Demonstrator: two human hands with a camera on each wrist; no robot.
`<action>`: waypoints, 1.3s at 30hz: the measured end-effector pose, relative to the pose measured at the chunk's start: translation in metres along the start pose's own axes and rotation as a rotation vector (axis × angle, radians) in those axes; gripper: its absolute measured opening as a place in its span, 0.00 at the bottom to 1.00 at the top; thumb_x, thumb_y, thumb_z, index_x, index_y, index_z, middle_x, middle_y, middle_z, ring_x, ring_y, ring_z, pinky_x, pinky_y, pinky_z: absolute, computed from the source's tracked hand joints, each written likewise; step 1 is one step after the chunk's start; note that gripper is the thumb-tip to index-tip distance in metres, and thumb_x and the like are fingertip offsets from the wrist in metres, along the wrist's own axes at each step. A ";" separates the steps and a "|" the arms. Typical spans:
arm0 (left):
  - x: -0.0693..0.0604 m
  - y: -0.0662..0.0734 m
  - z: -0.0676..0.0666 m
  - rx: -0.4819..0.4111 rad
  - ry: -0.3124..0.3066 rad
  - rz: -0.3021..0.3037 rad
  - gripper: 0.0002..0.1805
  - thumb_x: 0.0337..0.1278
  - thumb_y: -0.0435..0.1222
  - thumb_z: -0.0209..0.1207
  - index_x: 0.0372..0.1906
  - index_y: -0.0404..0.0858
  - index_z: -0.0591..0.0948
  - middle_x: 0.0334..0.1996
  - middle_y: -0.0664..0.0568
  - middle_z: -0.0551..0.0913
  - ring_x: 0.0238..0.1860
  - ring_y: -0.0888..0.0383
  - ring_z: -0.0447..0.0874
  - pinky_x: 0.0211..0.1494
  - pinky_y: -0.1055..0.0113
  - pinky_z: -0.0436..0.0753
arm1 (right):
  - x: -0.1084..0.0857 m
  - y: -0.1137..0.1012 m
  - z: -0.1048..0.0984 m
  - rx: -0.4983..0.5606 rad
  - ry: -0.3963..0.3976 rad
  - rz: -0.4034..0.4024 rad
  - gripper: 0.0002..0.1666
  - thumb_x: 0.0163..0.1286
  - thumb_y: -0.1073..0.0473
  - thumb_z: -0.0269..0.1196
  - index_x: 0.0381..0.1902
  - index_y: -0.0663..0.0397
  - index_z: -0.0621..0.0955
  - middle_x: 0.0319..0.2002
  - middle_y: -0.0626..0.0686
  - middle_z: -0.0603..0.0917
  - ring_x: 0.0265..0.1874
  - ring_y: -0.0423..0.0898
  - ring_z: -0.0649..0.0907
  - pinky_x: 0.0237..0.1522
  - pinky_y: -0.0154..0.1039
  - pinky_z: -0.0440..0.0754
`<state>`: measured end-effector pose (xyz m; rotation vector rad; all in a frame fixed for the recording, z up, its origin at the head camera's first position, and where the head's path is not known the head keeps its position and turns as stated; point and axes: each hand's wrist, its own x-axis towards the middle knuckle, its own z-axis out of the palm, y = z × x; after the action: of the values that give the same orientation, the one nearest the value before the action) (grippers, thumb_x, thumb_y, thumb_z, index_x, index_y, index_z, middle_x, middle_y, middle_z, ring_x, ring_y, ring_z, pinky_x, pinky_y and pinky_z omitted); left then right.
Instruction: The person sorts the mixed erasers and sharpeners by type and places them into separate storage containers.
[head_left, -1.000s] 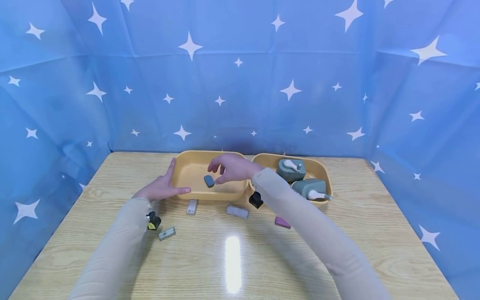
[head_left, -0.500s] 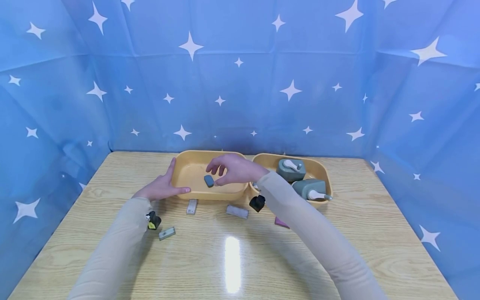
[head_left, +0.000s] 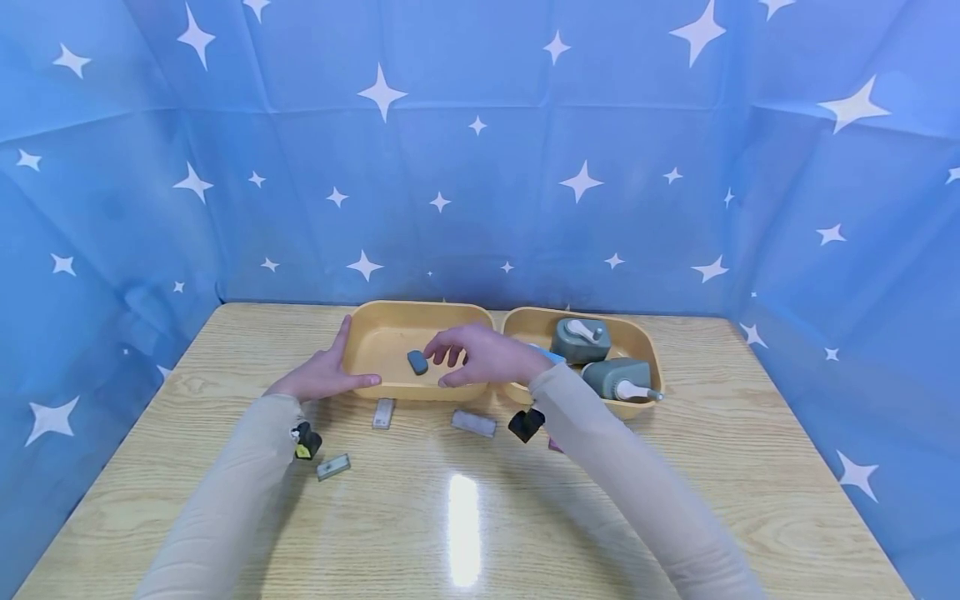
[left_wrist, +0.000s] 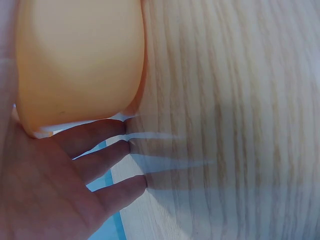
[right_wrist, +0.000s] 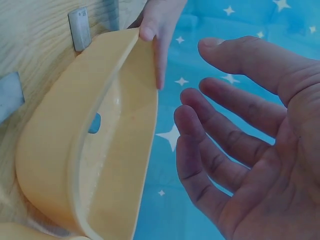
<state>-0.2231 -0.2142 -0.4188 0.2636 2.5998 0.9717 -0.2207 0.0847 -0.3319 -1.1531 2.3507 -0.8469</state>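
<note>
A tan plastic bin (head_left: 417, 392) stands at the back of the table, and a small dark blue-grey block (head_left: 417, 362) lies on its floor. My left hand (head_left: 318, 375) rests against the bin's left end, thumb at the front corner of the rim. In the left wrist view, the straight fingers (left_wrist: 120, 192) spread beside the bin's wall. My right hand (head_left: 487, 354) hovers over the right part of the bin, fingers loosely bent, thumb apart, nothing between them. The right wrist view shows the block (right_wrist: 95, 123) partly hidden by the bin's front wall.
A second tan bin (head_left: 652, 367) to the right holds two grey-green objects (head_left: 581, 340) with white handles and a light blue item (head_left: 547, 353). In front lie grey blocks (head_left: 474, 423), a pale block (head_left: 383, 413), a greenish-grey block (head_left: 333, 467) and a mostly hidden purple one (head_left: 554, 446).
My right hand has shifted rightward, away from the dark block, which has stayed where it was. The light blue item in the right bin has come into sight. My left hand has not moved.
</note>
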 end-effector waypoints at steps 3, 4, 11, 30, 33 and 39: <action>0.000 0.000 0.000 0.002 -0.004 0.000 0.68 0.53 0.60 0.63 0.73 0.41 0.22 0.67 0.21 0.55 0.65 0.29 0.60 0.64 0.38 0.63 | -0.003 0.001 0.002 0.013 0.000 -0.003 0.23 0.64 0.62 0.67 0.58 0.55 0.78 0.47 0.48 0.80 0.45 0.47 0.79 0.45 0.35 0.78; 0.000 0.000 0.000 0.001 -0.004 0.000 0.68 0.53 0.60 0.63 0.73 0.41 0.22 0.67 0.21 0.55 0.65 0.29 0.60 0.64 0.38 0.63 | -0.004 0.001 0.003 0.016 0.000 -0.003 0.23 0.64 0.62 0.67 0.57 0.55 0.78 0.47 0.48 0.80 0.45 0.48 0.79 0.46 0.36 0.78; -0.001 0.000 0.000 -0.010 -0.005 -0.003 0.69 0.51 0.62 0.63 0.73 0.43 0.22 0.67 0.22 0.55 0.66 0.30 0.60 0.64 0.39 0.62 | -0.010 0.003 0.007 0.021 0.008 0.006 0.23 0.65 0.61 0.66 0.57 0.53 0.78 0.47 0.46 0.80 0.44 0.43 0.79 0.45 0.35 0.77; 0.001 -0.004 0.000 -0.010 -0.001 0.016 0.69 0.50 0.61 0.64 0.73 0.45 0.22 0.65 0.20 0.57 0.65 0.29 0.61 0.64 0.38 0.62 | -0.029 0.015 0.028 0.091 0.015 0.039 0.24 0.64 0.62 0.66 0.58 0.59 0.78 0.49 0.55 0.81 0.47 0.53 0.80 0.48 0.43 0.78; 0.002 -0.005 0.000 -0.012 -0.001 0.020 0.69 0.50 0.61 0.64 0.73 0.45 0.21 0.65 0.19 0.58 0.64 0.29 0.62 0.63 0.38 0.63 | -0.032 0.017 0.032 0.085 0.019 0.040 0.24 0.64 0.62 0.67 0.58 0.59 0.78 0.49 0.56 0.81 0.47 0.52 0.80 0.48 0.42 0.78; 0.002 -0.006 0.000 -0.016 -0.005 0.011 0.69 0.49 0.61 0.65 0.73 0.46 0.22 0.65 0.21 0.59 0.64 0.30 0.63 0.64 0.38 0.63 | -0.039 0.020 0.041 0.089 0.038 0.066 0.22 0.66 0.59 0.66 0.56 0.57 0.79 0.49 0.54 0.82 0.45 0.47 0.79 0.48 0.42 0.78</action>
<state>-0.2258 -0.2179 -0.4229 0.2757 2.5873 0.9940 -0.1857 0.1116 -0.3730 -1.0265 2.3424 -0.9485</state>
